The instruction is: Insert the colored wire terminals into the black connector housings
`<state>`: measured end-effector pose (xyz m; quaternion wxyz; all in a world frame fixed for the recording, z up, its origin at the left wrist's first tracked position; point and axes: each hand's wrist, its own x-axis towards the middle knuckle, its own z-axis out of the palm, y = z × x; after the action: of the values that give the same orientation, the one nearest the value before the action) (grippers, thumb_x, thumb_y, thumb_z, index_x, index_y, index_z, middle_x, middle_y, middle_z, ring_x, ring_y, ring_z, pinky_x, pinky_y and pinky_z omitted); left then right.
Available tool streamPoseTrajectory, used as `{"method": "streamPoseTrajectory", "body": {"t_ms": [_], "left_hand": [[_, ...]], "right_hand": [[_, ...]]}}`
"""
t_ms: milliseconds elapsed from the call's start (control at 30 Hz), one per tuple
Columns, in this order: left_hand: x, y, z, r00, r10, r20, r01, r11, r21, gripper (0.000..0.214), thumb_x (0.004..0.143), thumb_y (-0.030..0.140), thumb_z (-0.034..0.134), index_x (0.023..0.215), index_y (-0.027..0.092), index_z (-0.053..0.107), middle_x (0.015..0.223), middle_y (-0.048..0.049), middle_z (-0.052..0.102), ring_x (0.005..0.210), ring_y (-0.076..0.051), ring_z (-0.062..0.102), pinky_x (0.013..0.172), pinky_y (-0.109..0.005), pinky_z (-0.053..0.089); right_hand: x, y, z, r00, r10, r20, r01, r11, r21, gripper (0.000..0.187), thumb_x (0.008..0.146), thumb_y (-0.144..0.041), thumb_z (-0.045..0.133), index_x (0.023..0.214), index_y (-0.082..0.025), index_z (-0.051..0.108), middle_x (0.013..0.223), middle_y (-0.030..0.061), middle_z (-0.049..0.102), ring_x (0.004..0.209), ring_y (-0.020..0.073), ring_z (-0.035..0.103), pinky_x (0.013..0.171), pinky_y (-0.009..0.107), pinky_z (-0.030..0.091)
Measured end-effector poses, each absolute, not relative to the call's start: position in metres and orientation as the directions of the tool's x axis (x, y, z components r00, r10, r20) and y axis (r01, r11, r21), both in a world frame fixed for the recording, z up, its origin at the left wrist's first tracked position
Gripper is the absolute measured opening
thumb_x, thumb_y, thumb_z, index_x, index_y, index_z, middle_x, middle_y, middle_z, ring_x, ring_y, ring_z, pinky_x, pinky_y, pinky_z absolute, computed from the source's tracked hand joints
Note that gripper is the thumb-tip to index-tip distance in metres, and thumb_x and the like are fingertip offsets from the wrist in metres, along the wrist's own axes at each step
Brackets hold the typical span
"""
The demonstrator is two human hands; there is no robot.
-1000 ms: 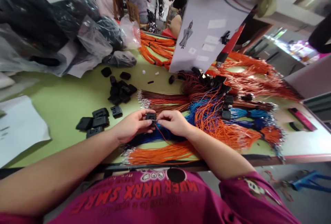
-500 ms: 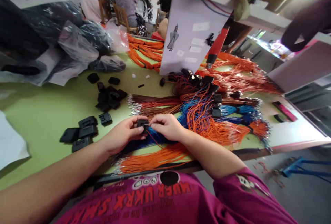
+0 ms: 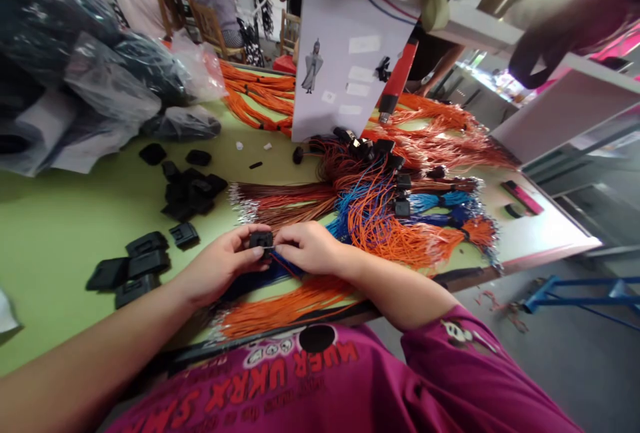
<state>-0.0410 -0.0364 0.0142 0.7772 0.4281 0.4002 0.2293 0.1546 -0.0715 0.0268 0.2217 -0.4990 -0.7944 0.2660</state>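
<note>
Between the thumb and fingers of my left hand [image 3: 235, 260] is a small black plastic connector housing [image 3: 261, 240]. My right hand [image 3: 307, 248] is closed in a pinch on a thin wire [image 3: 269, 247], whose pale metal end lies at the housing's right side. Whether the tip sits inside the housing I cannot make out. Beneath both hands run dark blue wires [image 3: 260, 278] and a bundle of orange wires [image 3: 290, 303]. Brown wires [image 3: 285, 196] with metal ends lie just beyond my fingers. Left of my left hand are several loose black housings [image 3: 150, 261].
A heap of black parts [image 3: 190, 190] and plastic bags [image 3: 115, 80] occupy the left side. A tangle of wires with black connectors [image 3: 403, 196] spreads rightward. An upright white panel [image 3: 340, 53] stands at the back, a red-handled tool [image 3: 400, 76] beside it. People sit beyond.
The whole view has shifted, so the table's things appear further left. My hands stay together at the housing, and the right fingers and wire end appear slightly closer to it.
</note>
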Motion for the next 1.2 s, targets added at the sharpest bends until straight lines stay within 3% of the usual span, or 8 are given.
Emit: {"method": "streamPoseTrajectory", "body": {"t_ms": [367,500,567,633,700,833,1100,1200], "left_hand": [[-0.043,-0.04,0.02,0.625,0.652,-0.43,0.06,0.508,0.859,0.043,0.075,0.022,0.066,0.114,0.017,0.048,0.078,-0.0018,0.063,0.065,-0.013,0.063,0.059,-0.026,0.054],[-0.04,-0.041,0.02,0.622,0.665,-0.414,0.172,0.4,0.9,0.042,0.075,0.023,0.068,0.111,0.017,0.047,0.065,0.0026,0.06,0.058,-0.01,0.057,0.057,-0.022,0.05],[-0.039,-0.041,0.02,0.617,0.668,-0.416,0.2,0.378,0.904,0.039,0.077,0.023,0.066,0.11,0.017,0.047,0.062,0.0033,0.059,0.057,-0.009,0.056,0.057,-0.022,0.05],[-0.038,-0.041,0.021,0.604,0.683,-0.411,0.215,0.357,0.909,0.039,0.076,0.023,0.065,0.11,0.016,0.047,0.064,0.0032,0.059,0.059,-0.01,0.057,0.058,-0.022,0.05],[-0.037,-0.04,0.022,0.595,0.694,-0.406,0.226,0.341,0.913,0.04,0.075,0.023,0.066,0.11,0.016,0.047,0.065,0.0028,0.059,0.06,-0.01,0.058,0.059,-0.024,0.05],[-0.036,-0.04,0.022,0.588,0.693,-0.418,0.231,0.351,0.907,0.042,0.075,0.026,0.066,0.111,0.016,0.047,0.067,0.0025,0.059,0.061,-0.011,0.058,0.06,-0.025,0.051],[-0.037,-0.042,0.025,0.579,0.695,-0.427,0.237,0.358,0.903,0.042,0.074,0.024,0.065,0.111,0.015,0.047,0.064,0.0029,0.059,0.058,-0.01,0.057,0.059,-0.024,0.05],[-0.037,-0.042,0.026,0.569,0.7,-0.431,0.24,0.36,0.902,0.041,0.074,0.025,0.066,0.11,0.015,0.048,0.064,0.0026,0.06,0.058,-0.01,0.058,0.06,-0.025,0.052]], "right_hand": [[0.144,-0.078,0.044,-0.541,0.84,-0.026,0.8,0.505,-0.324,0.021,0.087,-0.026,0.049,0.085,-0.017,0.068,0.089,0.0037,0.07,0.077,0.014,0.061,0.066,0.024,0.041],[0.185,-0.081,0.067,-0.607,0.779,0.159,0.746,0.627,-0.223,0.026,0.09,-0.033,0.047,0.102,-0.023,0.068,0.094,0.0042,0.069,0.086,0.0156,0.062,0.078,0.028,0.046],[0.242,-0.076,0.084,-0.272,0.841,0.468,0.904,0.39,-0.174,0.033,0.093,-0.034,0.04,0.112,-0.022,0.063,0.106,0.0075,0.067,0.098,0.0155,0.059,0.089,0.03,0.045],[0.313,-0.068,0.095,0.333,0.661,0.673,0.941,-0.193,-0.276,0.046,0.098,-0.032,0.02,0.127,-0.016,0.053,0.128,0.0121,0.057,0.118,0.0133,0.049,0.101,0.03,0.038],[0.377,-0.06,0.092,0.492,0.646,0.583,0.87,-0.387,-0.305,0.052,0.095,-0.029,0.026,0.137,-0.002,0.042,0.141,0.0226,0.044,0.132,0.0205,0.037,0.111,0.039,0.026],[0.444,-0.056,0.051,0.56,0.789,0.253,0.826,-0.506,-0.25,0.05,0.084,-0.036,0.052,0.127,-0.01,0.056,0.14,0.0201,0.048,0.129,0.0277,0.044,0.108,0.046,0.032],[0.457,-0.056,0.013,0.625,0.775,0.094,0.779,-0.613,-0.133,0.061,0.093,-0.045,0.025,0.146,-0.015,0.032,0.155,0.017,0.023,0.143,0.0295,0.022,0.11,0.061,0.019],[0.45,-0.057,0.026,0.58,0.813,0.06,0.814,-0.574,-0.085,0.06,0.093,-0.045,0.022,0.145,-0.018,0.034,0.154,0.0171,0.027,0.141,0.0308,0.025,0.107,0.062,0.024]]}}
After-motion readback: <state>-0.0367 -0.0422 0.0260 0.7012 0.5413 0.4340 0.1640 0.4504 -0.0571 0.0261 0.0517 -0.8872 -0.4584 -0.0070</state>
